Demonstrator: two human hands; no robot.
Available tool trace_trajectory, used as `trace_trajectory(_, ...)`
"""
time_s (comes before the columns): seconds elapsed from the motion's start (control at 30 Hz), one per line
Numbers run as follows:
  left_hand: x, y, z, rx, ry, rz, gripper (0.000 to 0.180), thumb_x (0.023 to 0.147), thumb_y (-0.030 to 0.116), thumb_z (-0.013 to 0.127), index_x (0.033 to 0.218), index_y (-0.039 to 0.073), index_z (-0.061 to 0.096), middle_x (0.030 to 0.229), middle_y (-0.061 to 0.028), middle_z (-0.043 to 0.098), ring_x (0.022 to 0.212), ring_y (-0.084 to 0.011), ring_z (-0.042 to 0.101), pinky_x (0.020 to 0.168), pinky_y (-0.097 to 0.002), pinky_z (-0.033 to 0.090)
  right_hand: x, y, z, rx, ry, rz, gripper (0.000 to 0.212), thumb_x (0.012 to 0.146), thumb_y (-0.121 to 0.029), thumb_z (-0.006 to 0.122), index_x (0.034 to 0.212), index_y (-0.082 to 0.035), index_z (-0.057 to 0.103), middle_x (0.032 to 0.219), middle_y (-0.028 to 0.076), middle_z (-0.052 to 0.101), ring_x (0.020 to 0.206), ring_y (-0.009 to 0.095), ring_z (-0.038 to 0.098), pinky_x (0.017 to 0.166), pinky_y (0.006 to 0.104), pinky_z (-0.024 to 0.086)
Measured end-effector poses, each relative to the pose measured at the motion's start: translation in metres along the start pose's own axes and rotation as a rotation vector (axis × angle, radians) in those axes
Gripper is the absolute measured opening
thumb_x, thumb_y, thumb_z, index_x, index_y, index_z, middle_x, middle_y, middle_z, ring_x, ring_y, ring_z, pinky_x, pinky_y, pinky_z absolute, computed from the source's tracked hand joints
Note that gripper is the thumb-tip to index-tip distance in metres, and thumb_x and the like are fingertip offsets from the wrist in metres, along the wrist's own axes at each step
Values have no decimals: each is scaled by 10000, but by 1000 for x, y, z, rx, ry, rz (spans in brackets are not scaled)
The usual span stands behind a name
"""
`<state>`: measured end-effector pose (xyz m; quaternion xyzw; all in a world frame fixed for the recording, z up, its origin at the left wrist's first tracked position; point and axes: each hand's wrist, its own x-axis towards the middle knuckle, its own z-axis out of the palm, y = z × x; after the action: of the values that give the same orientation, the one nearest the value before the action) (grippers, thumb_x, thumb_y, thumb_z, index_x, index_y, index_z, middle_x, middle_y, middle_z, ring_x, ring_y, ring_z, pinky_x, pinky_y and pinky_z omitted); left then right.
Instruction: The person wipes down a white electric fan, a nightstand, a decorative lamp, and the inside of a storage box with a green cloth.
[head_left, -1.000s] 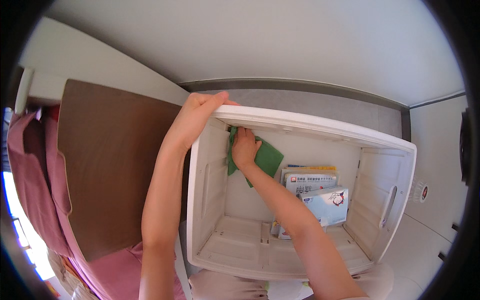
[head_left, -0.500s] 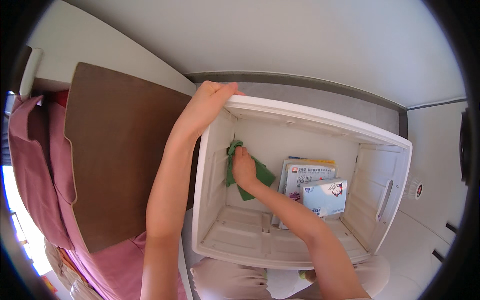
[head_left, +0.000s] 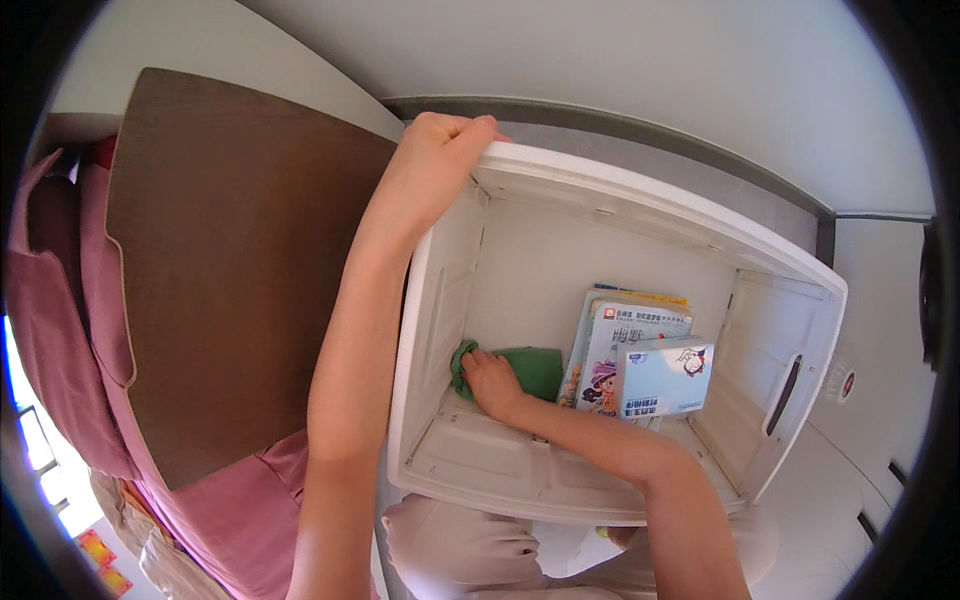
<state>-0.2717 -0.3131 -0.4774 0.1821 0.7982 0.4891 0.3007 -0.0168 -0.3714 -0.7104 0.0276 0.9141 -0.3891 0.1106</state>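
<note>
A white plastic storage bin (head_left: 600, 505) stands in front of me with its open top facing up. My left hand (head_left: 440, 165) grips the bin's far left corner, fingers curled over the rim. Down inside, my right hand (head_left: 490, 383) presses a green cloth (head_left: 535, 370) against the bin's floor beside the left wall. Its fingers are bunched on the cloth, part of which spreads out to the right. Right of the cloth lie several stacked books (head_left: 640, 325), and a light blue box (head_left: 668, 378) rests on top of them.
A brown board (head_left: 220, 270) leans at the left against pink fabric (head_left: 70, 330). Behind the bin runs a white wall (head_left: 620, 60) with a grey skirting strip. White cabinet fronts (head_left: 870, 400) stand at the right, and my legs (head_left: 450, 550) are close to the bin's near side.
My right hand has moved the green cloth nearer to me along the bin's left side, into the near left corner area. The left hand keeps its hold on the rim.
</note>
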Motion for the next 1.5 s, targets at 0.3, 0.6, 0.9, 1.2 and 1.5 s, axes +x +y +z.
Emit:
trace_trajectory(0.3, 5, -3, 0, -38, 7, 20, 403, 912, 283, 510, 857, -82, 671, 667, -37, 568, 677, -107, 492, 660, -314, 442, 19, 4, -37, -44, -510, -140, 169, 861, -103, 577, 1006, -27, 619, 1024, 173, 643, 967, 340, 656, 838, 453, 519)
trace_trajectory(0.6, 2, -9, -6, 47, -9, -38, 401, 979, 292, 503, 938, -42, 721, 836, -41, 660, 833, -114, 554, 789, -300, 459, 93, 24, -140, -204, 292, 212, 412, 832, -154, 642, 1206, -25, 529, 1069, 201, 600, 957, 384, 592, 792, 499, 520)
trace_trajectory(0.9, 0, -9, -7, -3, 47, 21, 376, 913, 271, 505, 827, -64, 652, 672, -26, 566, 669, -104, 486, 648, -310, 441, 76, 16, -56, -112, 312, 120, 463, 834, -9, 571, 1290, 49, 513, 1150, 241, 518, 1020, 371, 561, 789, 427, 548)
trace_trajectory(1.2, 2, -12, -5, 0, -10, 29, 391, 974, 308, 505, 949, -19, 718, 820, -49, 679, 764, -119, 589, 735, -291, 479, -2, 9, -33, 50, -237, -210, 133, 834, -94, 616, 935, -8, 616, 1006, 153, 599, 988, 329, 620, 776, 429, 554)
trace_trajectory(1.5, -10, 5, 4, -47, 100, -13, 360, 919, 256, 506, 899, -50, 695, 708, 6, 564, 704, -85, 477, 680, -294, 440, 5, -16, -5, -27, -133, -59, 115, 758, -33, 631, 864, 6, 606, 910, 165, 622, 851, 346, 648, 725, 449, 546)
